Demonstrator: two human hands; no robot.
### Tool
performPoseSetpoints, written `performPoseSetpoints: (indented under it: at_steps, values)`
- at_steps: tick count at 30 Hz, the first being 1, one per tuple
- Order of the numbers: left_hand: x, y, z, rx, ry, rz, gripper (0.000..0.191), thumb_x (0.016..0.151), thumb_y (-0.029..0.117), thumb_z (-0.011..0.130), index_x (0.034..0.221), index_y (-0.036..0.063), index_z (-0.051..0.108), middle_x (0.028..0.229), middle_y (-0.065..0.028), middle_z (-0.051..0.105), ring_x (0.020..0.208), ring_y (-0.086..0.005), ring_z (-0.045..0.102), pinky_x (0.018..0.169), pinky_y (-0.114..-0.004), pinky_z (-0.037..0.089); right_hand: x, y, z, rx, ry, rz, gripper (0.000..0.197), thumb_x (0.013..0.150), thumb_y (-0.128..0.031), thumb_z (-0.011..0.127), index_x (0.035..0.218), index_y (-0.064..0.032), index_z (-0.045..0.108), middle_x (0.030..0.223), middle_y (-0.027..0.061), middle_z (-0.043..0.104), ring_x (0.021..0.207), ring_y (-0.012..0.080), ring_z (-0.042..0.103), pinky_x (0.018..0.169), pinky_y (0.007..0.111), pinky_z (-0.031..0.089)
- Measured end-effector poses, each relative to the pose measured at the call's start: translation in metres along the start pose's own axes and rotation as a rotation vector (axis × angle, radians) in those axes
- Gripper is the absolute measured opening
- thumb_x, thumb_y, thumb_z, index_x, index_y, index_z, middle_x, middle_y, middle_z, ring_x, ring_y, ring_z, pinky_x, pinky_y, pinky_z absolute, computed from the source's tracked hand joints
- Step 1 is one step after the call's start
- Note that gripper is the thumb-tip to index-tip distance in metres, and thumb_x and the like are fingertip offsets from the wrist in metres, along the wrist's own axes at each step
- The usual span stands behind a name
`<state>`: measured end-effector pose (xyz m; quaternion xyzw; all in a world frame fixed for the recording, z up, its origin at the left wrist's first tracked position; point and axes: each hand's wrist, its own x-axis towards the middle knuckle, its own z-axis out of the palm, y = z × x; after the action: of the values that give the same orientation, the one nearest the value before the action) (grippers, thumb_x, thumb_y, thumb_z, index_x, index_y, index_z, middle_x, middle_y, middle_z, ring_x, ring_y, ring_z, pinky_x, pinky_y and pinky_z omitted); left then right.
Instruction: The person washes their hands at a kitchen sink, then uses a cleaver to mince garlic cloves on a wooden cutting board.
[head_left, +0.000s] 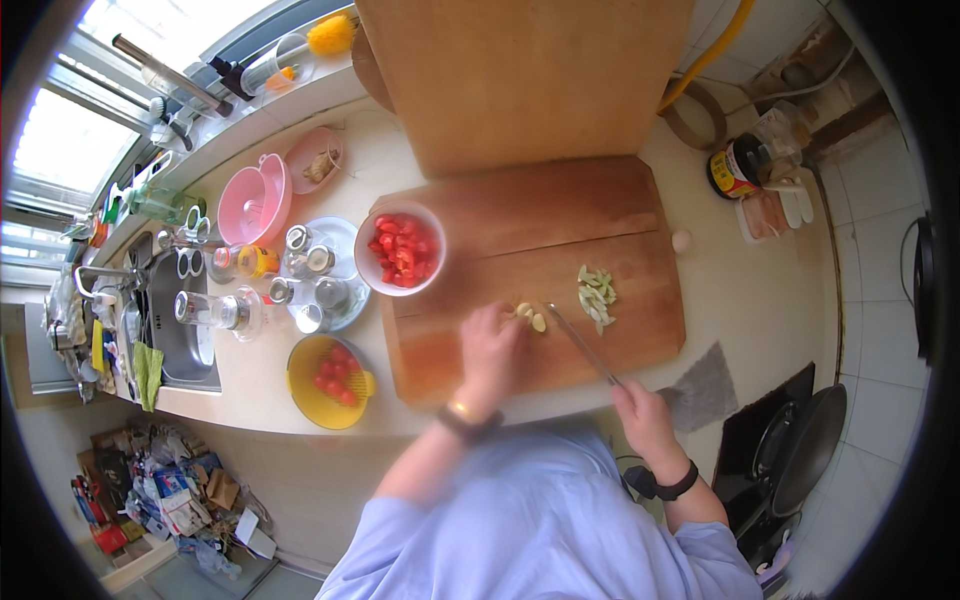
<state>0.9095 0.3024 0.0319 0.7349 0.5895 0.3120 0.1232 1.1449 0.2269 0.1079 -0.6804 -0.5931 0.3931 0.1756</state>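
Note:
My right hand (643, 424) grips the handle of a kitchen knife (583, 346), seen nearly edge-on. Its blade slants up and left over the wooden cutting board (480, 360), with the tip beside a few peeled garlic cloves (538, 322). Just left of these cloves is my left hand (489, 341), blurred, its fingers bent down at the board; whether they pinch anything is hidden. Right of the blade lies a small heap of chopped pale-green vegetable (597, 294). A white bowl of cut tomatoes (403, 251) rests at the board's upper left corner.
A yellow colander (300, 390) with small tomatoes stands left of the board. Beyond it are a plate of glass jars (341, 311), pink basins (251, 206) and a sink (180, 356). An egg (681, 241) sits by the board's right edge. A wok (810, 450) is at lower right.

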Motion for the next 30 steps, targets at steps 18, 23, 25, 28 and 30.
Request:
performPoseSetpoints:
  at_steps: [18,23,25,28,30]
  values:
    - [-0.013,0.011,0.020,0.147,-0.056,0.177,0.029,0.069,0.011,0.061,0.098,0.0068,0.065,0.102,-0.0048,0.061,0.092,-0.0236,0.055,0.074,-0.040,0.041,-0.008,0.002,0.000,-0.141,0.024,-0.020,0.027,0.093,-0.029,0.056,0.084,-0.0036,0.058,0.066,0.0182,0.061,0.064,0.0387,0.061,0.055,0.045,0.046]
    - [-0.013,0.009,0.017,0.082,-0.140,0.254,0.028,0.068,0.010,0.060,0.095,0.0026,0.063,0.106,-0.0099,0.061,0.096,-0.0253,0.056,0.080,-0.041,0.043,-0.007,-0.005,-0.002,-0.191,-0.007,-0.035,0.020,0.092,-0.024,0.057,0.088,-0.0042,0.058,0.069,0.0202,0.059,0.066,0.0415,0.058,0.056,0.046,0.044]
    - [-0.010,0.009,0.013,0.055,-0.151,0.260,0.027,0.068,0.009,0.060,0.094,0.0014,0.063,0.106,-0.0116,0.061,0.097,-0.0264,0.056,0.081,-0.041,0.044,-0.007,-0.003,-0.002,-0.209,-0.006,-0.037,0.021,0.092,-0.024,0.057,0.087,-0.0041,0.057,0.069,0.0202,0.059,0.067,0.0417,0.058,0.057,0.047,0.044]
    - [-0.009,0.007,0.013,0.011,-0.135,0.277,0.026,0.068,0.007,0.059,0.093,-0.0004,0.062,0.107,-0.0140,0.061,0.099,-0.0284,0.057,0.083,-0.042,0.046,-0.007,-0.002,-0.004,-0.239,-0.031,-0.041,0.022,0.092,-0.025,0.057,0.086,-0.0038,0.055,0.069,0.0205,0.059,0.067,0.0422,0.058,0.057,0.048,0.044]
    - [-0.009,0.005,0.013,-0.010,-0.110,0.289,0.026,0.068,0.006,0.059,0.093,-0.0010,0.062,0.107,-0.0145,0.061,0.100,-0.0294,0.057,0.084,-0.042,0.047,-0.006,-0.002,-0.007,-0.253,-0.058,-0.038,0.022,0.092,-0.025,0.056,0.085,-0.0035,0.055,0.069,0.0209,0.059,0.067,0.0426,0.058,0.057,0.048,0.044]
